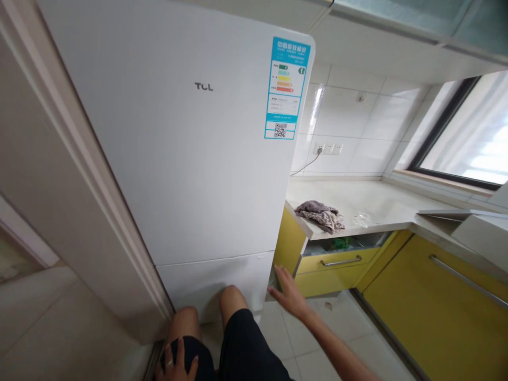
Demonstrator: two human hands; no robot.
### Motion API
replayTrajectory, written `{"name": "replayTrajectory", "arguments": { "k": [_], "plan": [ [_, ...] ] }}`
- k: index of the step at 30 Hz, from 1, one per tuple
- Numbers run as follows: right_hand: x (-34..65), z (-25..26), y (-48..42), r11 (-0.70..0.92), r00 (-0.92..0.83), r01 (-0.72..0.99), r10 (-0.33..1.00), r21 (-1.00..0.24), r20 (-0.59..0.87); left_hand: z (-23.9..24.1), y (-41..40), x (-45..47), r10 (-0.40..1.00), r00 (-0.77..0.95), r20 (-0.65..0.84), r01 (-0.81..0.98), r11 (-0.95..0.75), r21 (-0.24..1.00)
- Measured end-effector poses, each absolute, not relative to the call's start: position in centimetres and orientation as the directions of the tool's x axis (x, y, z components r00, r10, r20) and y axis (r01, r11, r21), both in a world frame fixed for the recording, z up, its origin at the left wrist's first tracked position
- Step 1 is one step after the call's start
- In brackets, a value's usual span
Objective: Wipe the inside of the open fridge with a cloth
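A tall white fridge (190, 159) with a blue energy label (286, 87) fills the middle of the view. My right hand (286, 290) reaches out with fingers stretched flat at the right edge of the fridge's lower door (214, 280), touching or just beside it. My left hand (177, 365) lies flat with fingers spread on my left thigh, a ring on one finger. My knees (232, 301) in dark shorts are bent close in front of the fridge.
A pale countertop (381, 203) to the right carries a crumpled grey cloth (320, 214). Below it a yellow drawer (337, 259) stands partly pulled out. Yellow cabinets (436, 296) run along the right. A door frame (99, 174) borders the fridge on the left. Window at right.
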State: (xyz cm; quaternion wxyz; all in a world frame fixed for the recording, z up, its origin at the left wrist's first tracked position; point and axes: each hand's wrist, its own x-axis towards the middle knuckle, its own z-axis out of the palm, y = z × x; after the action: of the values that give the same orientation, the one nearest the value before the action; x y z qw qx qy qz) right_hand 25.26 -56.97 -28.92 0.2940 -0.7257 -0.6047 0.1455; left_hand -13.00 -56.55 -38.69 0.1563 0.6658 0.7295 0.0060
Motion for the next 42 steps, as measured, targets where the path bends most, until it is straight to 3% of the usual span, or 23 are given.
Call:
{"name": "replayTrajectory", "arguments": {
  "k": [3, 4, 8, 18, 42],
  "plan": [
    [17.8, -36.2, -59.9, -0.281, 0.129, 0.669, 0.956, -0.688, -0.264, -38.5, -57.2, -13.2, 0.967, -0.138, -0.214, 0.961, 0.183, 0.208],
    [16.0, -37.9, -60.4, -0.320, 0.113, 0.642, 0.938, -0.697, -0.327, -38.5, -57.4, -13.4, 0.969, -0.135, -0.206, 0.962, 0.178, 0.205],
    [12.4, -41.2, -60.4, -0.339, 0.154, 0.548, 0.940, -0.765, -0.305, -38.8, -57.6, -14.0, 0.980, -0.103, -0.172, 0.977, 0.132, 0.169],
    [13.8, -41.8, -60.3, -0.321, 0.127, 0.483, 0.946, -0.815, -0.298, -37.5, -58.2, -13.4, 0.940, -0.178, -0.290, 0.976, 0.207, 0.072],
    [13.9, -42.1, -60.6, -0.305, 0.176, 0.391, 0.951, -0.868, -0.255, -39.5, -58.0, -14.5, 0.954, -0.171, -0.244, 0.931, 0.238, 0.276]
  ]
}}
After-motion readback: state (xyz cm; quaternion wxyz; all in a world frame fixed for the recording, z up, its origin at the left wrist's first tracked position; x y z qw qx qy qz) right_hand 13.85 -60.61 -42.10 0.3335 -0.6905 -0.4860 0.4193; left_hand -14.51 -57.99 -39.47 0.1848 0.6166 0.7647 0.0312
